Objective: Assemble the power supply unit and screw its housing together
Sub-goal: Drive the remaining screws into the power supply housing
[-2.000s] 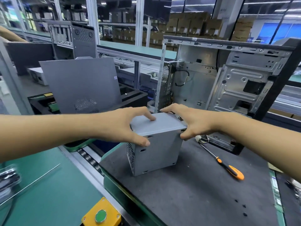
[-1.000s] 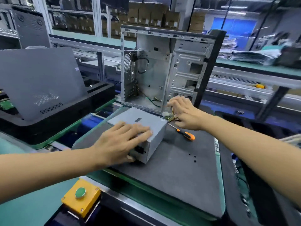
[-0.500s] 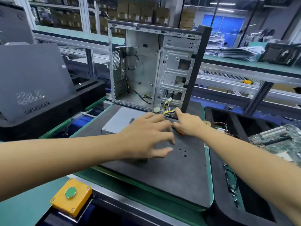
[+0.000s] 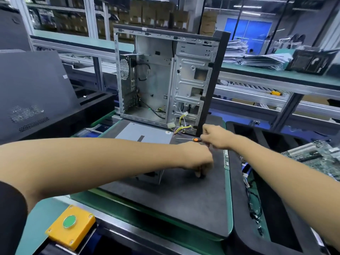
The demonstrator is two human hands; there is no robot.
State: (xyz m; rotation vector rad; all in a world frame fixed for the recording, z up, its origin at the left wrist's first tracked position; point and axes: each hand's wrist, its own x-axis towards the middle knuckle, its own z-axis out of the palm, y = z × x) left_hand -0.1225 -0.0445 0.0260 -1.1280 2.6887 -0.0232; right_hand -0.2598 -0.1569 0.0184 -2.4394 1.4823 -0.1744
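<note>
Gripping the screwdriver (image 4: 191,139) in the right hand (image 4: 216,136), a screw looks pinched off the mat (image 4: 184,199) by the left hand (image 4: 197,160), best seated straight in the power supply unit (image 4: 145,134).

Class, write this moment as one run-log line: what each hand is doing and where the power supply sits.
right hand: holds screwdriver | left hand: fingertips down on mat, apparently picking up something small | power supply: flat before open case

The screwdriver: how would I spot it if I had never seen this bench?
Find the open metal computer case standing upright at the back of the dark mat. Just in front of its lower right corner, the right hand grips the screwdriver. It is the only thing there with an orange handle and a thin steel shaft, pointing left above the grey power supply unit.
</note>
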